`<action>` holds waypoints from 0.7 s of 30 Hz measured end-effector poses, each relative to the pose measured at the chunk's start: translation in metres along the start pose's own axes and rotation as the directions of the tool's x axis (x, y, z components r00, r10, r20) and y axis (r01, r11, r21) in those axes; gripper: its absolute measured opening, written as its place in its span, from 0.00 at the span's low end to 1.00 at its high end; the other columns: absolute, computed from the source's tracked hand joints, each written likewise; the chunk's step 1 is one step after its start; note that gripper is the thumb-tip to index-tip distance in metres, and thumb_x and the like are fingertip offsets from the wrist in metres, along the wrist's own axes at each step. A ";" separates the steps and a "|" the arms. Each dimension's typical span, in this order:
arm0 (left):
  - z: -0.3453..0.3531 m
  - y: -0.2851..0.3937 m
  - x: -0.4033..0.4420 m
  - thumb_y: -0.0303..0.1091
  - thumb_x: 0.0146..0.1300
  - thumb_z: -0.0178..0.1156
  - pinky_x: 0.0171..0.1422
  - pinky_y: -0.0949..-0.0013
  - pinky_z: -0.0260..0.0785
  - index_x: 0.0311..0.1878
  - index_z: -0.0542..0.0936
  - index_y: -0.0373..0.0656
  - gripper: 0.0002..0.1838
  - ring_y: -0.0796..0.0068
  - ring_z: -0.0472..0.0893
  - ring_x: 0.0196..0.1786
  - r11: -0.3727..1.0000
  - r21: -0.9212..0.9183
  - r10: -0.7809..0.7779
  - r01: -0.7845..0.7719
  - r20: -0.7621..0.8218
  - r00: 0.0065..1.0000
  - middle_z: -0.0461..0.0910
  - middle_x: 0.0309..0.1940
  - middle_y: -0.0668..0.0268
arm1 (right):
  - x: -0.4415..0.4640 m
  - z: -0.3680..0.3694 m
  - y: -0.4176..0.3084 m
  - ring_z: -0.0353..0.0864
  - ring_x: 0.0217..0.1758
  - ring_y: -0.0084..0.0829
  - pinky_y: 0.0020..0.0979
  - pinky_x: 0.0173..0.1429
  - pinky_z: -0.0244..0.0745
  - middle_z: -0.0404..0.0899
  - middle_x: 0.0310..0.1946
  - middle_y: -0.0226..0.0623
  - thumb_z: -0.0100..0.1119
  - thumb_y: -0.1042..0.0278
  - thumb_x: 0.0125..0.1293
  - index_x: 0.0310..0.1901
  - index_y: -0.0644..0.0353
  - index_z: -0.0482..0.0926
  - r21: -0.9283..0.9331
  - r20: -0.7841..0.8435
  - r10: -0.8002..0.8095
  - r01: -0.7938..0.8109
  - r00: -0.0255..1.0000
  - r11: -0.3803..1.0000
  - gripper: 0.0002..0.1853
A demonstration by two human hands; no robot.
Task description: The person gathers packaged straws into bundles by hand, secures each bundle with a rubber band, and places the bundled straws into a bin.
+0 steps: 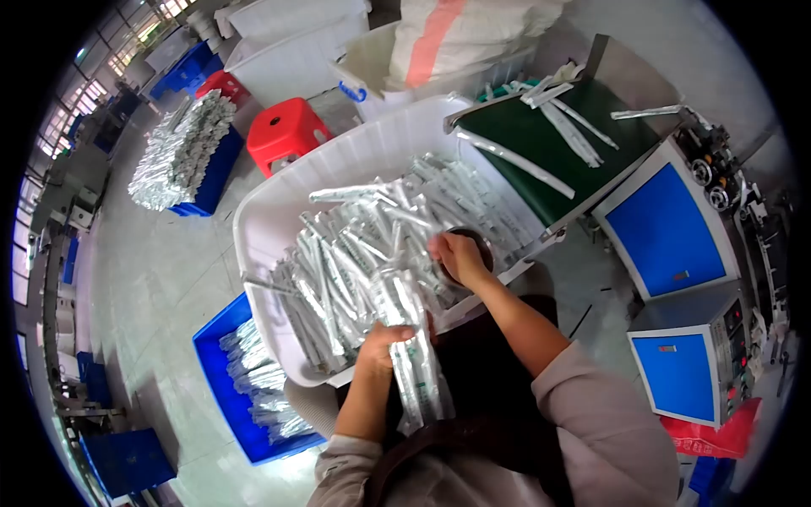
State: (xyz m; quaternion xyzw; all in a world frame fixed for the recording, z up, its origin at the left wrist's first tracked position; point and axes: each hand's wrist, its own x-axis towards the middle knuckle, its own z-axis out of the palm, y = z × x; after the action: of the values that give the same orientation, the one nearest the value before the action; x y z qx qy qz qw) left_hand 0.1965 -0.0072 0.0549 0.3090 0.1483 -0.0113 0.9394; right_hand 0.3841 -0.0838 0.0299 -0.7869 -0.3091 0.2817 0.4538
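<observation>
My left hand is wrapped round a bundle of long silvery wrapped packets, held upright against my lap at the near edge of a white tub. My right hand has its fingers curled together over the tub, beside a dark round object that it partly covers. What those fingers hold, if anything, is hidden. Many more loose packets fill the tub, lying in different directions.
A green conveyor belt with several packets ends over the tub's right side. Blue-panelled machine cabinets stand to the right. Blue crates of packets sit at lower left and upper left. A red stool stands behind the tub.
</observation>
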 end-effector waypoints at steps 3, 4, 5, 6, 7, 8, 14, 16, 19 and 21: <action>0.000 0.004 -0.003 0.29 0.37 0.63 0.33 0.64 0.72 0.40 0.73 0.28 0.24 0.61 0.78 0.30 0.996 0.024 0.092 -0.091 -0.029 0.995 0.77 0.28 0.52 | 0.015 -0.003 0.076 0.77 0.41 0.48 0.42 0.46 0.73 0.78 0.37 0.50 0.47 0.68 0.56 0.35 0.59 0.80 -0.690 0.022 0.219 -0.144 0.976 0.709 0.11; 0.003 0.004 -0.003 0.29 0.37 0.63 0.34 0.64 0.72 0.40 0.73 0.28 0.23 0.61 0.78 0.30 0.995 0.026 0.097 -0.096 -0.043 0.994 0.77 0.28 0.52 | 0.010 -0.003 0.074 0.77 0.40 0.48 0.42 0.46 0.73 0.78 0.35 0.50 0.48 0.70 0.53 0.34 0.59 0.80 -0.663 0.030 0.230 -0.153 0.973 0.733 0.11; 0.002 0.004 -0.005 0.29 0.37 0.62 0.34 0.64 0.72 0.40 0.73 0.28 0.23 0.61 0.78 0.30 0.994 0.029 0.104 -0.102 -0.066 0.992 0.76 0.28 0.52 | 0.011 0.002 0.069 0.78 0.40 0.48 0.42 0.46 0.73 0.78 0.34 0.50 0.50 0.71 0.51 0.33 0.59 0.81 -0.632 0.049 0.239 -0.155 0.970 0.759 0.10; -0.008 0.002 -0.006 0.29 0.37 0.62 0.34 0.63 0.73 0.40 0.73 0.27 0.23 0.60 0.78 0.30 0.998 0.007 0.070 -0.069 -0.075 0.995 0.76 0.29 0.52 | 0.013 0.006 0.065 0.78 0.40 0.47 0.42 0.45 0.73 0.78 0.34 0.50 0.50 0.72 0.50 0.32 0.60 0.80 -0.637 0.060 0.221 -0.133 0.973 0.759 0.10; -0.017 0.001 -0.007 0.29 0.37 0.61 0.34 0.63 0.73 0.40 0.73 0.27 0.23 0.59 0.78 0.30 0.999 -0.013 0.035 -0.036 -0.085 0.996 0.76 0.29 0.52 | 0.013 0.009 0.062 0.78 0.39 0.47 0.42 0.45 0.73 0.78 0.33 0.50 0.51 0.72 0.49 0.31 0.60 0.80 -0.641 0.074 0.202 -0.109 0.977 0.760 0.09; -0.020 0.003 -0.010 0.28 0.37 0.60 0.34 0.62 0.73 0.40 0.73 0.27 0.23 0.58 0.78 0.30 0.998 -0.042 0.033 -0.038 -0.099 0.995 0.76 0.29 0.51 | 0.014 0.012 0.065 0.78 0.39 0.47 0.42 0.44 0.73 0.78 0.33 0.49 0.52 0.72 0.48 0.30 0.60 0.80 -0.631 0.095 0.225 -0.116 0.970 0.767 0.09; -0.020 0.005 -0.018 0.30 0.37 0.60 0.34 0.61 0.74 0.42 0.71 0.25 0.26 0.56 0.78 0.30 0.997 -0.025 0.066 -0.076 -0.273 0.960 0.76 0.29 0.50 | 0.009 0.017 0.068 0.79 0.35 0.44 0.41 0.37 0.74 0.78 0.28 0.48 0.50 0.70 0.47 0.26 0.58 0.81 -0.602 -0.049 0.132 -0.135 0.990 0.787 0.09; -0.019 0.006 -0.019 0.31 0.37 0.59 0.33 0.62 0.74 0.42 0.71 0.25 0.26 0.57 0.78 0.29 0.998 -0.027 0.046 -0.056 -0.279 0.959 0.76 0.28 0.50 | 0.002 0.012 0.055 0.79 0.33 0.43 0.41 0.34 0.73 0.78 0.26 0.46 0.51 0.69 0.47 0.24 0.57 0.80 -0.633 -0.194 0.042 -0.157 0.980 0.758 0.08; -0.027 0.005 -0.017 0.34 0.40 0.56 0.35 0.61 0.72 0.46 0.71 0.31 0.27 0.59 0.76 0.29 0.980 0.180 0.136 -0.088 -0.275 0.952 0.75 0.27 0.54 | -0.002 0.018 0.055 0.78 0.28 0.44 0.43 0.29 0.71 0.77 0.22 0.44 0.52 0.68 0.48 0.22 0.59 0.79 -0.649 -0.384 -0.130 -0.167 0.914 0.742 0.07; 0.006 0.009 -0.019 0.30 0.39 0.56 0.35 0.62 0.72 0.56 0.66 0.42 0.33 0.63 0.75 0.28 0.974 0.149 0.207 -0.171 -0.268 0.941 0.75 0.30 0.59 | -0.019 0.008 0.016 0.77 0.27 0.45 0.42 0.29 0.70 0.76 0.21 0.44 0.54 0.68 0.48 0.22 0.60 0.77 -0.465 -0.220 -0.008 -0.097 0.976 0.880 0.06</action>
State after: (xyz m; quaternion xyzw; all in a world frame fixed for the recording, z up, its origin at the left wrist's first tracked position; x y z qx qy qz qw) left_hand 0.1807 -0.0050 0.0703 0.3776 0.2490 0.1139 0.8846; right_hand 0.3698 -0.1003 0.0158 -0.9064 -0.2993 0.1215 0.2723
